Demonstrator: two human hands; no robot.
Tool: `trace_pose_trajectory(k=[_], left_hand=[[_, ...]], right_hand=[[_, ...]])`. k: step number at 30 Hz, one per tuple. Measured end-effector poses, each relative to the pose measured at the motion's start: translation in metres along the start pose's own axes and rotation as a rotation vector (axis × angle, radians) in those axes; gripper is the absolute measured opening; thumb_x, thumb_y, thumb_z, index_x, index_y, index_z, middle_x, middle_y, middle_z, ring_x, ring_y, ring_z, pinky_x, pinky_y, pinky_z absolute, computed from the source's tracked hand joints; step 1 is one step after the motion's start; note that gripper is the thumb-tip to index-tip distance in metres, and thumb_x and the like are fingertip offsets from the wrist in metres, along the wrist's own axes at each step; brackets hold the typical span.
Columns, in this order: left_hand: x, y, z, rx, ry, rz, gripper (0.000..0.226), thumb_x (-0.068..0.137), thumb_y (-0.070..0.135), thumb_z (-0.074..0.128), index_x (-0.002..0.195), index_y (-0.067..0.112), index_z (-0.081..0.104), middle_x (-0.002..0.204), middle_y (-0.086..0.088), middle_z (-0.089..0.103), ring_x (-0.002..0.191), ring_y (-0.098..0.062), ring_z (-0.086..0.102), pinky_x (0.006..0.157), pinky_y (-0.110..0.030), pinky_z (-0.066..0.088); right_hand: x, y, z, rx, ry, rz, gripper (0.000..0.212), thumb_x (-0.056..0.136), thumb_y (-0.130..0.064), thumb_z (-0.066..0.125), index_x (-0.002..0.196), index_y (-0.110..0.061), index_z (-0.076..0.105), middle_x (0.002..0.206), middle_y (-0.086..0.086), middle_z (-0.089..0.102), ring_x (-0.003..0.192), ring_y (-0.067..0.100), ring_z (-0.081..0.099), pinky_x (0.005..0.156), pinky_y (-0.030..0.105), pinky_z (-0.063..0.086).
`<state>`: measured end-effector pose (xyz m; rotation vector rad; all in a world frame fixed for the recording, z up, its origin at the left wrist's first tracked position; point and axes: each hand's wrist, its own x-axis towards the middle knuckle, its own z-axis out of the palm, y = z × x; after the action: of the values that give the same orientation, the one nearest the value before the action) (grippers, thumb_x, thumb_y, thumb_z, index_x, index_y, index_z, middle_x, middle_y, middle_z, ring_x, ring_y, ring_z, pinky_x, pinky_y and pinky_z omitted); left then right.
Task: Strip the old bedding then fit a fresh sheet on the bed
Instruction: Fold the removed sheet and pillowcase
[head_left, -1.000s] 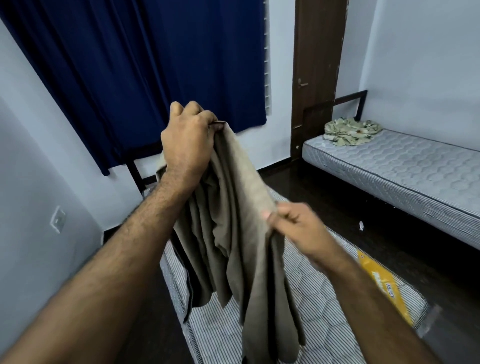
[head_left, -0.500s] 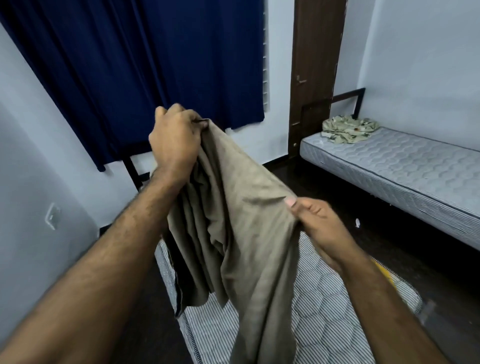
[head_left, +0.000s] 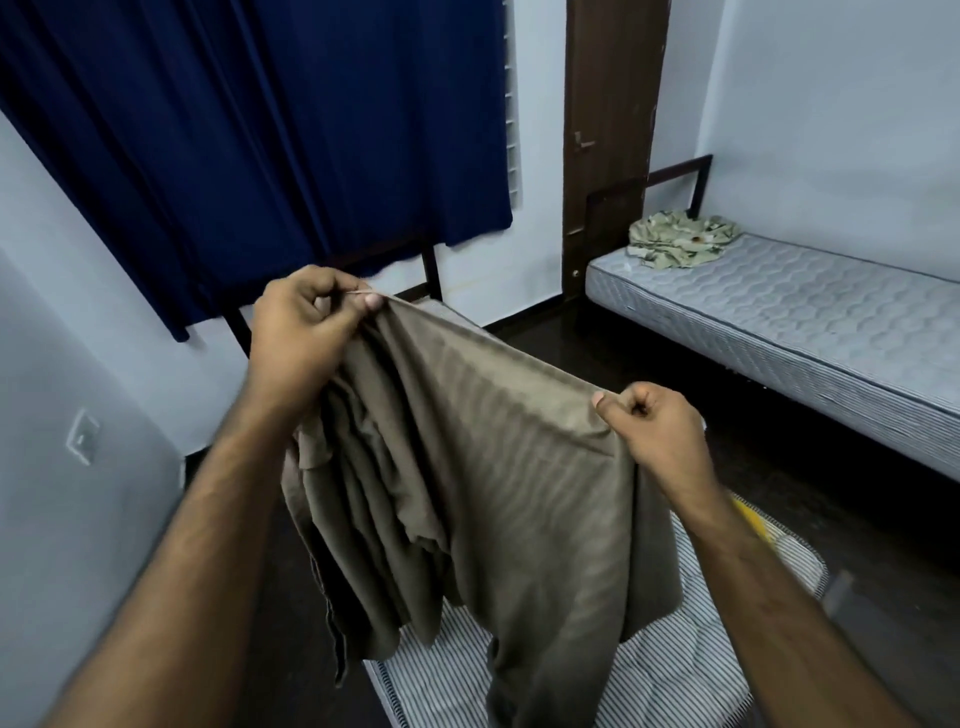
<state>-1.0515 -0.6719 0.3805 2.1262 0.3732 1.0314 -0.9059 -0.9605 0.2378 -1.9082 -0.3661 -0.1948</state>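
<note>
A tan-brown sheet (head_left: 498, 478) hangs bunched in front of me, its top edge stretched between both hands. My left hand (head_left: 301, 327) pinches that edge at the upper left. My right hand (head_left: 654, 426) grips the same edge lower and to the right. Below the sheet lies the bare striped mattress (head_left: 670, 675) of the near bed, mostly hidden by the cloth. The sheet's lower folds dangle over the mattress.
A second bare quilted mattress (head_left: 810, 322) stands along the right wall with a crumpled patterned cloth (head_left: 680, 239) at its head. Dark blue curtains (head_left: 270, 135) hang behind, beside a brown door (head_left: 608, 130). Dark floor runs between the beds. A yellow item (head_left: 753, 525) lies on the near mattress.
My right hand has slid along the sheet's edge to the right, away from the left hand, spreading the top edge wider. My left hand has dropped a little.
</note>
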Motion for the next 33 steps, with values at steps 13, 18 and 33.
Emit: trace_pose_trajectory(k=[13,18,33], left_hand=[[-0.101,0.027,-0.008,-0.550,-0.326,0.006,0.016,0.085,0.018,0.068,0.073,0.016,0.057,0.080,-0.004,0.052,0.078,-0.021,0.047,0.071,-0.039,0.034],[-0.149,0.060,0.019,-0.586,-0.403,0.162,0.010,0.079,0.013,0.054,0.070,0.014,0.050,0.086,-0.003,0.059,0.086,-0.018,0.055,0.081,-0.030,0.041],[-0.144,0.041,0.020,0.271,-0.176,-0.047,0.044,0.081,0.068,0.069,0.085,0.031,0.046,0.063,0.007,0.055,0.064,-0.013,0.054,0.060,-0.031,0.048]], right_hand=[[0.012,-0.008,0.026,-0.006,-0.019,-0.207,0.011,0.095,-0.019,0.066,0.101,-0.018,0.075,0.087,-0.009,0.075,0.085,0.001,0.069,0.081,0.022,0.054],[0.013,-0.026,0.043,0.006,-0.011,-0.223,0.010,0.096,-0.018,0.064,0.100,-0.016,0.073,0.085,-0.006,0.074,0.082,0.006,0.068,0.077,0.019,0.050],[0.023,-0.041,0.034,0.286,-0.026,-0.058,0.014,0.096,-0.011,0.060,0.095,-0.021,0.070,0.084,-0.006,0.072,0.081,0.006,0.068,0.077,0.023,0.051]])
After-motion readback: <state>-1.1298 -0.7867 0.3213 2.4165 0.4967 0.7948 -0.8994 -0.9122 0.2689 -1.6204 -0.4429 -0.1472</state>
